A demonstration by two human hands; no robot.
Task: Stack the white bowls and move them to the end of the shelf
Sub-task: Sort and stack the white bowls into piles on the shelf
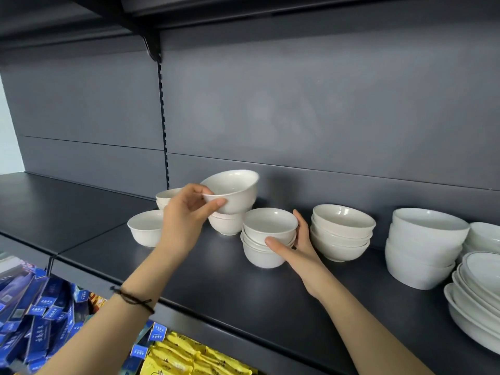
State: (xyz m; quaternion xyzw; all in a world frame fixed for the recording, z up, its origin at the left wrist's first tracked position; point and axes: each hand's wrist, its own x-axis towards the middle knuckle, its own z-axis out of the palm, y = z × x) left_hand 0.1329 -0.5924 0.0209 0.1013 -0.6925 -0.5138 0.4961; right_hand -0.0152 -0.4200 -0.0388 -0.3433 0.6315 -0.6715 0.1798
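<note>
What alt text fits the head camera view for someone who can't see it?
A person's left hand holds a tilted white bowl above a dark shelf, while the right hand grips a stack of bowls. More white bowl stacks stand to the right.

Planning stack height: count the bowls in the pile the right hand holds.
3: top bowl, middle bowl nested beneath it, bottom bowl standing on the shelf; others may nest unseen.

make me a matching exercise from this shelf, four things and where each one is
1 tilted white ceramic bowl
2 middle stack of small white bowls
3 leftmost single white bowl
4 blue cardboard boxes

a below the dark shelf
b held by the right hand
c stands alone on the shelf
d pinched by the left hand

Pairs: 1-d, 2-b, 3-c, 4-a
</note>
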